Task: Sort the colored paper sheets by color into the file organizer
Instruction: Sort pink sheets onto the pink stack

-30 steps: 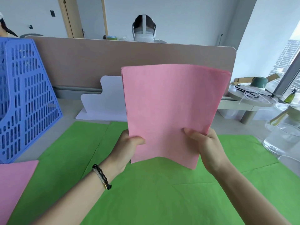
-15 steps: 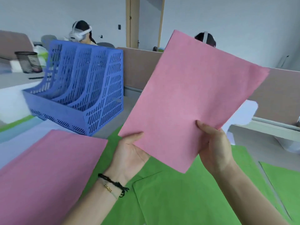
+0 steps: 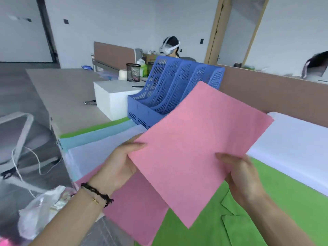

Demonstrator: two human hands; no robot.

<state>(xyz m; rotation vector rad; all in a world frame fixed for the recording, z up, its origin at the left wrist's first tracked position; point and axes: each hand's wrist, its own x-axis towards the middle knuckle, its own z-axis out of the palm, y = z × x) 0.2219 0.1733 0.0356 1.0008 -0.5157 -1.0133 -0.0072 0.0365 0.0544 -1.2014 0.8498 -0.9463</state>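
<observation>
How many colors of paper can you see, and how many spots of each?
Pink: 2, held sheets, sheet on desk
Green: 2, near sheets, far strip
Light blue: 1
White: 2
Total: 7

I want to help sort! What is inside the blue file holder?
The slots of the blue file holder that show look empty: no paper pokes out. The pink sheets held by the left hand and right hand cover its right front part.
</observation>
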